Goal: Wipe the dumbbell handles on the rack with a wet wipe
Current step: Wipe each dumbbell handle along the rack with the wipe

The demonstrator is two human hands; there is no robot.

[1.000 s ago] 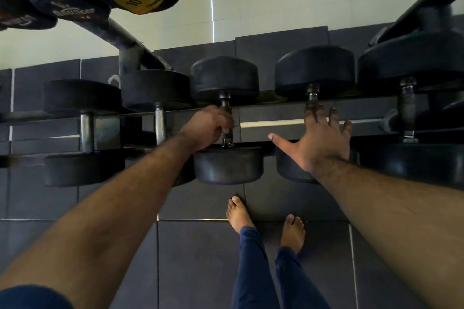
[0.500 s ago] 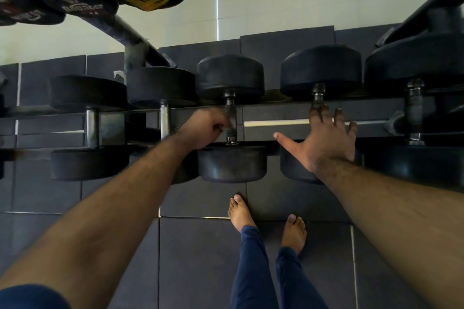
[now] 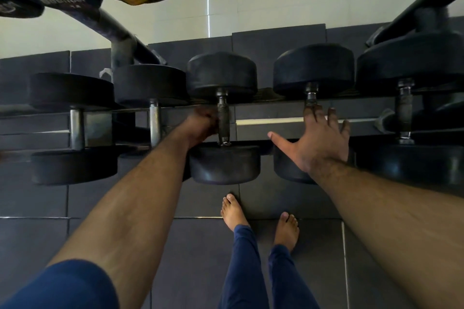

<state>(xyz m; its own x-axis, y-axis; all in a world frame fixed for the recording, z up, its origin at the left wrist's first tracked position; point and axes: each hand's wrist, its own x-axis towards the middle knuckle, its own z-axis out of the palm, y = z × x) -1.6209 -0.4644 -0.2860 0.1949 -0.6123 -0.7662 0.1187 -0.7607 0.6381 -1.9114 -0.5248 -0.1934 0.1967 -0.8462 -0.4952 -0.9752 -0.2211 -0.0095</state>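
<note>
Black rubber dumbbells side by side on the rack [image 3: 288, 121], five across the lower tier. Left hand [image 3: 200, 124] blurred, curled against the middle handle [image 3: 223, 120]; grip on it likely, wipe hidden. Right hand [image 3: 319, 143] flat, fingers spread, resting on the next dumbbell [image 3: 311, 70]. Bare feet on the floor [image 3: 195, 258].

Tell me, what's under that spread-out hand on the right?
The right hand lies spread over a dumbbell handle; only the handle's top end shows above the fingers. The near weight peeks out beside the wrist. The rest of the handle is covered, and I see no wipe there.
</note>
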